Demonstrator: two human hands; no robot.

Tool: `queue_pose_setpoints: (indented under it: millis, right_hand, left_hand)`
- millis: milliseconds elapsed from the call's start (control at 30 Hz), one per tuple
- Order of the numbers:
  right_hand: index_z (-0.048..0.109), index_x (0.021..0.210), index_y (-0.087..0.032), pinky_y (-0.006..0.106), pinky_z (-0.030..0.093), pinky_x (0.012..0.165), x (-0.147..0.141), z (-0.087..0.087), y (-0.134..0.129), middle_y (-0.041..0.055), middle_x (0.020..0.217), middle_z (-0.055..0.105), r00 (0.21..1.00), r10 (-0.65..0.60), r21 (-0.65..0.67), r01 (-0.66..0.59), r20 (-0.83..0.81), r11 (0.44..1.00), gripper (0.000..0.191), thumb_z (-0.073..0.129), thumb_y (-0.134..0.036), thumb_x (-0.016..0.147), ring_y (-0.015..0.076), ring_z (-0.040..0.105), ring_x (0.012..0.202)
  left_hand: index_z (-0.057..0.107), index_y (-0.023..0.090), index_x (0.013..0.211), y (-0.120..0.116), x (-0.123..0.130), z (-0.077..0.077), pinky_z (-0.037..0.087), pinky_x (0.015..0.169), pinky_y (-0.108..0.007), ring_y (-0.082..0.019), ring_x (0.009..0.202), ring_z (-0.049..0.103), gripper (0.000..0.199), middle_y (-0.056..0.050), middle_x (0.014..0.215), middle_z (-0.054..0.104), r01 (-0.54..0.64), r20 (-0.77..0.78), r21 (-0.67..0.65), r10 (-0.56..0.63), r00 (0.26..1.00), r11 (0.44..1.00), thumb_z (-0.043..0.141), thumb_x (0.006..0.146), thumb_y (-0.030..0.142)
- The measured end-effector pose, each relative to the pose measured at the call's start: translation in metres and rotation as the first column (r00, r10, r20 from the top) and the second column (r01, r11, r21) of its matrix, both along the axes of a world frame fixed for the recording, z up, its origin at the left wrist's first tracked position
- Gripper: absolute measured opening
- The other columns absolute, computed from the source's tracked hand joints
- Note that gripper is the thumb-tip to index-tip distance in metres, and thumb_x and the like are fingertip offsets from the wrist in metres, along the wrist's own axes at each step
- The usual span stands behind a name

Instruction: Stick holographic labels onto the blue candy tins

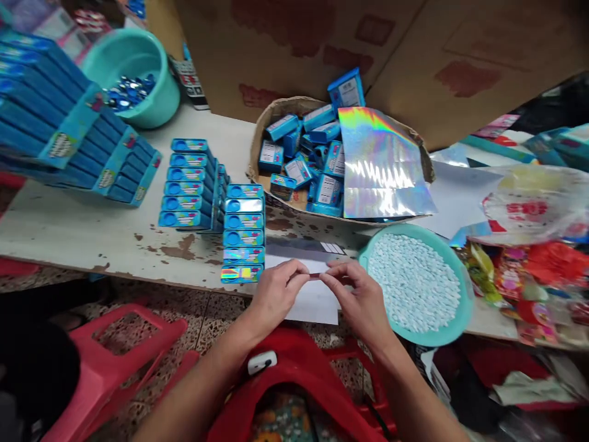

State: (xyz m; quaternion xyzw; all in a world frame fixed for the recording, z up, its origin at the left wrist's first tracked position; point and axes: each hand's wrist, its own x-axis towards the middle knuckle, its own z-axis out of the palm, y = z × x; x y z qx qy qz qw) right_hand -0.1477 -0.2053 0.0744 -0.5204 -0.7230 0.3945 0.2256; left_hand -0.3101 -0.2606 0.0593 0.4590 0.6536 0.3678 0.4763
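My left hand [280, 288] and my right hand [356, 288] face each other, thumb and forefinger of each pinched on the ends of a thin, dark, narrow piece [315, 276]. Its kind is too small to make out. Beneath them, a white paper sheet [317, 304] lies at the table's front edge. Left of my left hand stands a row of small blue boxes [243, 238], some with shiny tops. Close to my right hand sits a turquoise basin [462, 325] filled with small pale blue pieces [414, 282].
Behind my hands, a cut-down cardboard box [255, 144] holds loose blue boxes [298, 170] and a shiny holographic sheet [384, 166]. More box rows [186, 184], a tall stack [69, 123] and a turquoise bucket [161, 98] occupy the left. Packaging [524, 209] crowds the right. Red stool [115, 356] below.
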Motion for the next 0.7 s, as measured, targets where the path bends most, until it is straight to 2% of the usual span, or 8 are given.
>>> queue_pose_setpoints:
  millis: [100,167,233,300,400,467,600,700]
  right_hand:
    - [0.065,0.073,-0.021,0.032,0.045,0.072,-0.057,0.001,0.003,0.0025,0.083,0.060,0.991,0.105,-0.009,-0.106,-0.084,0.994,0.016,0.064,-0.036,0.079,0.0176,0.055,0.080]
    - [0.066,0.071,-0.022,0.036,0.043,0.080,-0.098,-0.005,0.006,0.0032,0.086,0.057,0.987,0.137,0.041,-0.135,-0.082,0.990,0.014,0.065,-0.034,0.078,0.0194,0.053,0.087]
    - [0.067,0.069,-0.022,0.040,0.040,0.087,-0.134,-0.014,0.008,0.0048,0.094,0.054,0.993,0.114,0.110,-0.109,-0.041,0.988,0.013,0.066,-0.032,0.076,0.0220,0.049,0.095]
    - [0.067,0.069,-0.021,0.041,0.039,0.089,-0.158,-0.026,0.009,0.0055,0.095,0.051,0.997,0.072,0.153,-0.072,0.004,0.986,0.011,0.067,-0.030,0.074,0.0231,0.046,0.096]
    - [0.064,0.068,-0.019,0.040,0.039,0.090,-0.171,-0.040,0.008,0.0058,0.095,0.046,0.999,0.039,0.181,-0.039,0.003,0.983,0.009,0.065,-0.026,0.074,0.0224,0.045,0.096]
    - [0.061,0.074,-0.018,0.039,0.040,0.090,-0.172,-0.046,0.005,0.0059,0.097,0.045,0.999,0.023,0.184,-0.015,-0.044,0.983,0.005,0.062,-0.023,0.075,0.0213,0.045,0.097]
    - [0.052,0.097,-0.017,0.036,0.044,0.086,-0.173,-0.048,0.000,0.0059,0.100,0.045,0.985,-0.079,0.131,0.100,-0.153,0.986,0.029,0.063,-0.021,0.070,0.0192,0.048,0.094]
    - [0.049,0.100,-0.018,0.033,0.048,0.079,-0.164,-0.052,0.006,0.0060,0.101,0.047,0.975,-0.070,0.140,0.101,-0.209,0.985,0.029,0.060,-0.021,0.073,0.0169,0.051,0.089]
  left_hand:
    - [0.057,0.023,0.095,-0.019,-0.050,0.014,0.044,0.070,-0.025,-0.014,0.076,0.057,0.018,0.000,0.083,0.063,-0.130,-0.133,0.044,0.135,0.982,0.990,0.045,0.087,0.033]
    - [0.052,0.023,0.099,-0.027,-0.085,0.016,0.043,0.071,-0.026,-0.015,0.079,0.057,0.018,-0.001,0.087,0.062,-0.211,-0.218,0.058,0.218,0.951,0.976,0.042,0.087,0.033]
    - [0.050,0.022,0.099,-0.028,-0.113,0.011,0.043,0.071,-0.026,-0.015,0.080,0.056,0.018,-0.002,0.091,0.060,-0.240,-0.309,0.089,0.256,0.916,0.967,0.040,0.088,0.031]
    - [0.049,0.021,0.100,-0.023,-0.130,0.001,0.042,0.072,-0.027,-0.015,0.080,0.056,0.017,-0.002,0.092,0.059,-0.231,-0.375,0.115,0.258,0.891,0.966,0.038,0.088,0.028]
    - [0.048,0.020,0.097,-0.016,-0.136,-0.020,0.041,0.070,-0.027,-0.015,0.076,0.055,0.017,-0.002,0.087,0.058,-0.245,-0.386,0.131,0.277,0.880,0.961,0.035,0.088,0.027]
    - [0.046,0.020,0.101,-0.013,-0.131,-0.036,0.041,0.069,-0.027,-0.015,0.074,0.054,0.019,-0.001,0.083,0.057,-0.309,-0.326,0.145,0.340,0.882,0.940,0.033,0.089,0.029]
    - [0.044,0.018,0.107,-0.013,-0.125,-0.068,0.041,0.062,-0.024,-0.014,0.066,0.054,0.024,0.002,0.070,0.054,-0.427,-0.117,0.102,0.437,0.892,0.899,0.039,0.087,0.032]
    - [0.048,0.018,0.100,-0.020,-0.131,-0.085,0.040,0.055,-0.022,-0.013,0.057,0.052,0.025,0.005,0.060,0.049,-0.478,-0.040,0.037,0.479,0.877,0.878,0.049,0.081,0.035]
